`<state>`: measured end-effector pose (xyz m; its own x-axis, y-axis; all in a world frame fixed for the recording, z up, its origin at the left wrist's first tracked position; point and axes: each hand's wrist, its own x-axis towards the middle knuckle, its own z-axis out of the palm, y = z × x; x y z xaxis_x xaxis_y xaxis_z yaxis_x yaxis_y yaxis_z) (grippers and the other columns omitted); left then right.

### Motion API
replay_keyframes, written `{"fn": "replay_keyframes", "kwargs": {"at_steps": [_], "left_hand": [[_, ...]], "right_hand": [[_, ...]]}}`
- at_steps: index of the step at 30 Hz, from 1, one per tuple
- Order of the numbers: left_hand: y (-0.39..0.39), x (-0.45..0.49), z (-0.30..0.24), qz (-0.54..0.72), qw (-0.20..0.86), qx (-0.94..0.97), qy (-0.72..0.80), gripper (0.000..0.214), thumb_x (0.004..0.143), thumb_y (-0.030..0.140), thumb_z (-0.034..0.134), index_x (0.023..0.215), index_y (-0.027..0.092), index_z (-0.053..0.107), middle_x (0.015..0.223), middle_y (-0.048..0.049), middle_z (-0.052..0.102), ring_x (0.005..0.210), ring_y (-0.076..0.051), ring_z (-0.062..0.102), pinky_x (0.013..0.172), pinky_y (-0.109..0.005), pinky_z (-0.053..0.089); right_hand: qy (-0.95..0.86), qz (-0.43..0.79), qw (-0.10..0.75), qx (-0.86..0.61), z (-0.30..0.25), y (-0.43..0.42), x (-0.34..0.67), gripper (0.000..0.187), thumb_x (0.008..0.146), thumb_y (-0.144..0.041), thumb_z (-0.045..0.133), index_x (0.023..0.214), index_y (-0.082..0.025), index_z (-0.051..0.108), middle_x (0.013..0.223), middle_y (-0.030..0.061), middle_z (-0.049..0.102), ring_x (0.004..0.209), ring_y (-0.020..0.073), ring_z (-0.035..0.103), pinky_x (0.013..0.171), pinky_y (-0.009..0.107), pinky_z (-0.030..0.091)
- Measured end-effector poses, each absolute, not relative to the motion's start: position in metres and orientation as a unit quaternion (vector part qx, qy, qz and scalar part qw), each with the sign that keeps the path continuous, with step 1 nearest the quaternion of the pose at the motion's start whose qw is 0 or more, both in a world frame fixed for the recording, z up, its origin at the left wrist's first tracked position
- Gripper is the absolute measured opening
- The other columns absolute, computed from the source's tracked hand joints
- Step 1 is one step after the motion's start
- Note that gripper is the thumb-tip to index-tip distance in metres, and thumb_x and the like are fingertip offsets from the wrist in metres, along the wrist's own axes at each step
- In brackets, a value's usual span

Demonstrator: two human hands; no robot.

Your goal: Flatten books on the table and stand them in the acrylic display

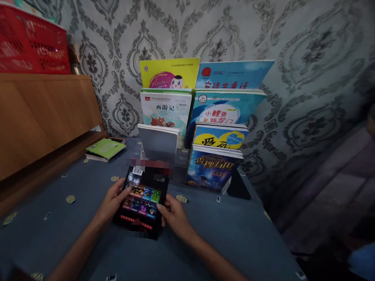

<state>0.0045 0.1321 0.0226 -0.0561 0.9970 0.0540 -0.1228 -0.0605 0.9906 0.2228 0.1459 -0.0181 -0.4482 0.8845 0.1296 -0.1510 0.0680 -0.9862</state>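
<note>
Both my hands hold a black book point(142, 202) over the cloth, its face with small coloured pictures and a white barcode turned towards me. My left hand point(112, 201) grips its left edge, thumb on the cover. On the opposite edge, my right hand point(175, 213) is closed with its thumb on the front. Just beyond stands a plain grey book or panel point(159, 142); I cannot tell which. Behind it are a pale book point(166, 108) and a yellow book point(170, 71). A dark blue book point(209, 171) fronts the right-hand row.
Farther back in the right row stand a yellow-and-blue book point(220, 137), a teal book point(226, 106) and a light blue book point(236, 72). Green books point(105, 149) lie flat at left, near a wooden cabinet point(38, 118) bearing a red basket point(28, 41). A patterned wall rises behind.
</note>
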Motion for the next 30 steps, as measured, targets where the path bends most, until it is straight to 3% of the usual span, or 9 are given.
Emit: {"fn": "replay_keyframes", "kwargs": {"at_steps": [13, 30], "left_hand": [[0.195, 0.015, 0.04, 0.588, 0.448, 0.512, 0.438, 0.054, 0.067, 0.055, 0.082, 0.101, 0.017, 0.063, 0.092, -0.0036, 0.075, 0.084, -0.022, 0.071, 0.077, -0.03, 0.054], [0.251, 0.031, 0.084, 0.634, 0.402, 0.545, 0.372, 0.047, 0.07, 0.048, 0.078, 0.102, 0.017, 0.064, 0.094, -0.0035, 0.075, 0.087, -0.021, 0.07, 0.083, -0.032, 0.055]], "right_hand": [[-0.633, 0.492, 0.483, -0.352, 0.0, 0.201, 0.226, 0.032, 0.083, -0.048, 0.064, 0.096, -0.019, 0.059, 0.082, 0.0007, 0.067, 0.045, 0.008, 0.048, 0.04, 0.021, 0.039], [-0.67, 0.4, 0.499, -0.378, 0.065, 0.246, 0.237, 0.026, 0.086, -0.033, 0.055, 0.105, -0.016, 0.06, 0.09, 0.0064, 0.07, 0.058, 0.0136, 0.057, 0.042, 0.023, 0.044]]}}
